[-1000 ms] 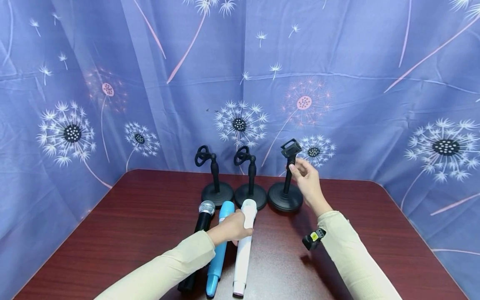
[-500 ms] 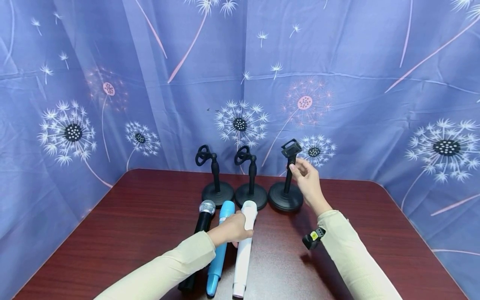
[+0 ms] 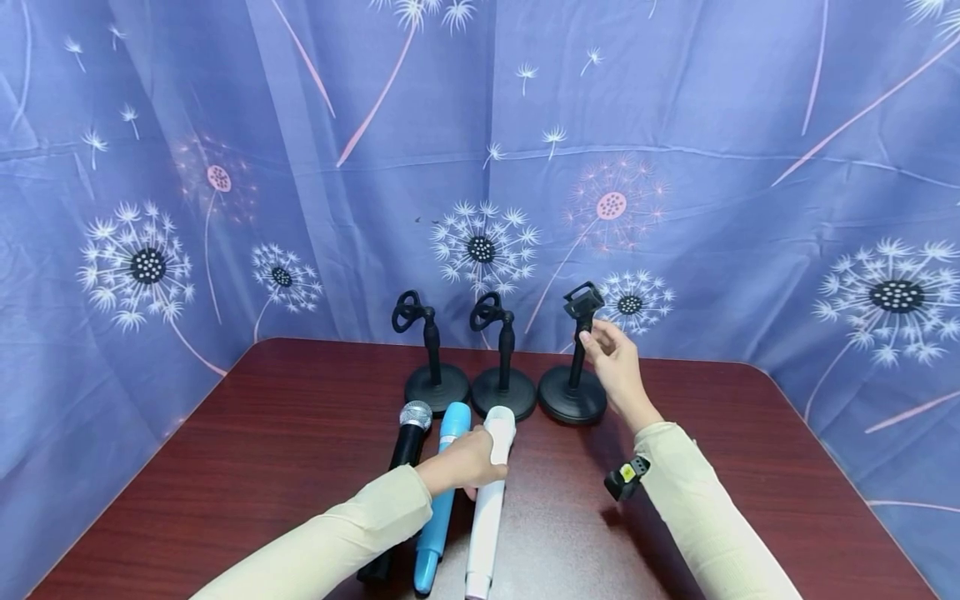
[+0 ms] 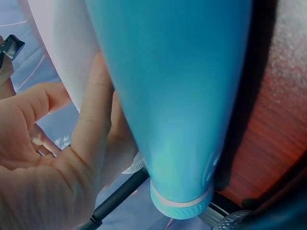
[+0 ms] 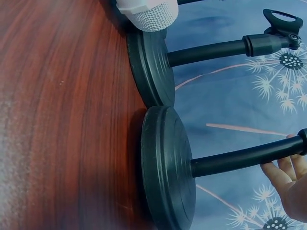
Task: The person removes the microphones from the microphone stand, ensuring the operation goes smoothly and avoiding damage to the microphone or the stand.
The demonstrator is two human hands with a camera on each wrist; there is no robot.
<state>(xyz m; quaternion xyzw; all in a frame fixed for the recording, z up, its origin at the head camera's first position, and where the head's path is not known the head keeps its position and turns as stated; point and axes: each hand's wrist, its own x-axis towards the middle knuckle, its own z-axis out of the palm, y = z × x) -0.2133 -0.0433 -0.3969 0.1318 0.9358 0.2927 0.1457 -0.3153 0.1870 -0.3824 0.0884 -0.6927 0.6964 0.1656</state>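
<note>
My left hand [image 3: 467,460] grips the white microphone [image 3: 487,525] below its head, fingers and thumb on opposite sides in the left wrist view. Just left of it lies the blue microphone [image 3: 435,533], which fills much of the left wrist view [image 4: 177,96]. Furthest left is a black microphone [image 3: 406,446] with a silver mesh head, partly behind my left forearm. At the right, my right hand [image 3: 617,367] pinches the upper pole of the right-hand black microphone stand [image 3: 573,392], whose round base rests on the table. Whether the white microphone touches the table, I cannot tell.
Two more black stands, one at left [image 3: 437,387] and one in the middle [image 3: 505,392], stand in a row with the right one, bases close together. Behind the dark red table [image 3: 300,417] hangs a blue dandelion-print curtain [image 3: 360,208].
The white microphone and my left hand have shifted slightly toward the near edge. My right hand keeps its hold on the stand, with no visible movement.
</note>
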